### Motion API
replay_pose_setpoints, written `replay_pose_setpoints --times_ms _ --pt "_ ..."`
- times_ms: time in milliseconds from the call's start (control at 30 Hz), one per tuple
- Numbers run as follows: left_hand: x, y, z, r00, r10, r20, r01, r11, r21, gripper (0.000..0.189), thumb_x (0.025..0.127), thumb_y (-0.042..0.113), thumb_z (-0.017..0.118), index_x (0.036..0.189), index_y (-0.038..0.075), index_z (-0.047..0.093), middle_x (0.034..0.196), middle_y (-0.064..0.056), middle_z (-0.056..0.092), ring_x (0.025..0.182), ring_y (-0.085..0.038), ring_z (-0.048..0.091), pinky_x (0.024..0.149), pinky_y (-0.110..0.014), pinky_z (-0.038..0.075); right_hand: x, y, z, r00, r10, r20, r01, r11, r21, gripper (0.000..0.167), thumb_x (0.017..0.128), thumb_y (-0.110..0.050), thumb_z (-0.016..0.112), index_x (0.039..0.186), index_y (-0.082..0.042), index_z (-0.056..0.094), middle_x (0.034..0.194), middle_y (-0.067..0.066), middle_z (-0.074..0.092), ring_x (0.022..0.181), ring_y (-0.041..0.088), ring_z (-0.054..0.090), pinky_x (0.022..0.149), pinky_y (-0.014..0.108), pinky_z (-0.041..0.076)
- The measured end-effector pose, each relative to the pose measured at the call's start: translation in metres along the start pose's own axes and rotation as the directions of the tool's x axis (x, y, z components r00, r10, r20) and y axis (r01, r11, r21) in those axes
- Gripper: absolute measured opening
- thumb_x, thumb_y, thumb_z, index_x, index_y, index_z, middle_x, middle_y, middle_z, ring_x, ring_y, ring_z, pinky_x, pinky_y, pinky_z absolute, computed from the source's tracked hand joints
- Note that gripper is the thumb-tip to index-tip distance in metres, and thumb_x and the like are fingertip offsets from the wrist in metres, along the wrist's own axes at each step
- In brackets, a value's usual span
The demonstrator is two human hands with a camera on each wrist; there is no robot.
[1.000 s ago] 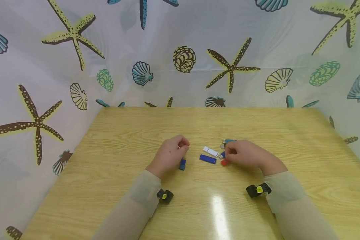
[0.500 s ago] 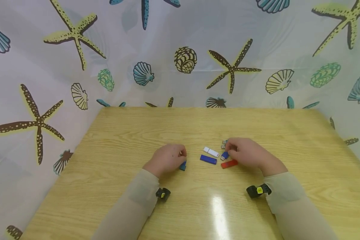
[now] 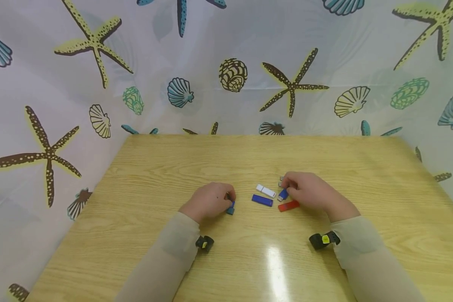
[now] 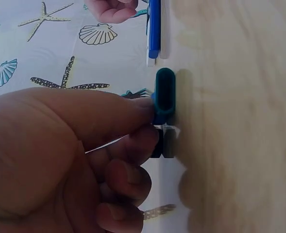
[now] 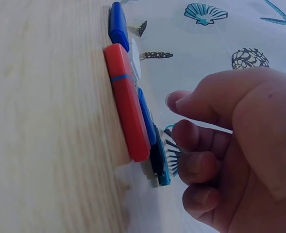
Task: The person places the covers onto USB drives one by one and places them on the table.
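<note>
My left hand (image 3: 211,200) is low over a short row of small USB stick caps, its thumb and index finger pinching at them. Nearest in the left wrist view is a teal cap (image 4: 165,92), its open end facing the camera; a dark cap (image 4: 156,148) is behind it by the index fingertip. A blue cap (image 3: 232,204) also shows beside the thumb. Over the other sticks, my right hand (image 3: 311,191) has loosely curled fingers and nothing between them. Below it are a red USB stick (image 3: 288,206) and an uncapped blue stick (image 3: 283,194).
Between the hands a white USB stick (image 3: 266,191) and a capped blue one (image 3: 262,200) lie side by side. Past the right fingers, a teal stick (image 5: 165,167) is partly hidden in the head view. A shell-patterned cloth (image 3: 204,109) stands behind the wooden table (image 3: 196,155).
My left hand came down onto the caps, then barely moved. My right hand shifted off the red stick, uncovering it and the uncapped blue stick, and has drifted slightly farther away.
</note>
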State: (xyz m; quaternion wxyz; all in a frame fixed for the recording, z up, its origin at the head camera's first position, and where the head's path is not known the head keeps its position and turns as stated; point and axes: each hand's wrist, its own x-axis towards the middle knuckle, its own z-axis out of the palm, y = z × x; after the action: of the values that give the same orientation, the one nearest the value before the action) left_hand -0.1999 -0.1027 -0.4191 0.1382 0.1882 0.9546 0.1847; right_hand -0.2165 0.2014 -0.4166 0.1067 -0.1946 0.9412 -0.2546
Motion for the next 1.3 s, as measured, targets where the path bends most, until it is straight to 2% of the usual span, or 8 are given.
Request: replay_pose_setpoints --times_ms 400,567,800,933,1167,1300 --pt "0.0023 0.0007 0.0033 1.0 -0.006 -0.014 0.006 1.0 0.007 0.007 0.095 0.015 0.065 0.095 0.022 0.064 0.083 0.008 0.061 0.077 -0.015 0.057 0.072 -0.034 0.047 0.0018 -0.0017 0.003 1.0 -0.011 0.004 0.011 1.0 0.001 0.017 0.095 -0.007 0.057 0.109 -0.012 0.066 0.086 0.001 0.058 0.078 0.019 0.054 0.071 0.036 0.044" --pt "0.002 0.0006 0.0022 0.999 -0.013 -0.041 0.013 1.0 -0.015 0.006 0.095 0.015 0.064 0.095 0.021 0.064 0.083 0.007 0.062 0.076 -0.015 0.058 0.071 -0.033 0.048 0.0021 -0.0011 0.0034 1.0 0.0 0.003 0.0 1.0 0.003 0.018 0.095 -0.007 0.057 0.11 -0.013 0.066 0.085 0.001 0.057 0.078 0.02 0.054 0.07 0.036 0.044" --pt "0.0024 0.0005 0.0018 0.994 -0.021 -0.105 0.01 0.995 -0.097 0.004 0.096 0.019 0.063 0.098 0.018 0.065 0.092 0.004 0.058 0.081 -0.017 0.055 0.072 -0.033 0.047 0.001 -0.0017 0.0041 1.0 0.002 0.025 -0.001 1.0 -0.021 0.024 0.094 -0.004 0.06 0.115 -0.013 0.067 0.084 0.003 0.054 0.078 0.02 0.052 0.069 0.037 0.042" --pt "0.0023 0.0014 0.0008 0.991 -0.034 -0.127 0.011 0.985 -0.172 0.003 0.097 0.021 0.064 0.099 0.019 0.063 0.095 0.004 0.058 0.081 -0.017 0.056 0.071 -0.034 0.048 0.0005 -0.0036 0.0042 1.0 -0.001 0.03 0.003 0.998 -0.061 0.024 0.093 -0.004 0.063 0.115 -0.013 0.068 0.082 0.003 0.053 0.077 0.02 0.051 0.068 0.037 0.041" --pt "0.0022 0.0054 -0.0008 0.994 -0.048 -0.103 0.013 0.949 -0.316 0.005 0.099 0.025 0.062 0.103 0.024 0.059 0.098 0.003 0.064 0.077 -0.018 0.059 0.064 -0.035 0.049 0.0009 -0.0032 0.0051 1.0 -0.025 0.019 0.027 0.992 -0.123 0.019 0.093 -0.004 0.067 0.109 -0.012 0.07 0.087 0.0 0.058 0.077 0.02 0.052 0.072 0.038 0.042" --pt "0.0029 0.0082 0.0014 0.993 -0.054 -0.108 0.01 0.928 -0.373 0.006 0.099 0.026 0.062 0.104 0.025 0.058 0.098 0.003 0.063 0.077 -0.018 0.059 0.063 -0.034 0.049 0.0011 -0.0033 0.0057 1.0 -0.008 0.02 0.01 0.991 -0.131 0.012 0.094 -0.006 0.068 0.104 -0.013 0.068 0.088 0.0 0.059 0.079 0.021 0.053 0.073 0.038 0.043"
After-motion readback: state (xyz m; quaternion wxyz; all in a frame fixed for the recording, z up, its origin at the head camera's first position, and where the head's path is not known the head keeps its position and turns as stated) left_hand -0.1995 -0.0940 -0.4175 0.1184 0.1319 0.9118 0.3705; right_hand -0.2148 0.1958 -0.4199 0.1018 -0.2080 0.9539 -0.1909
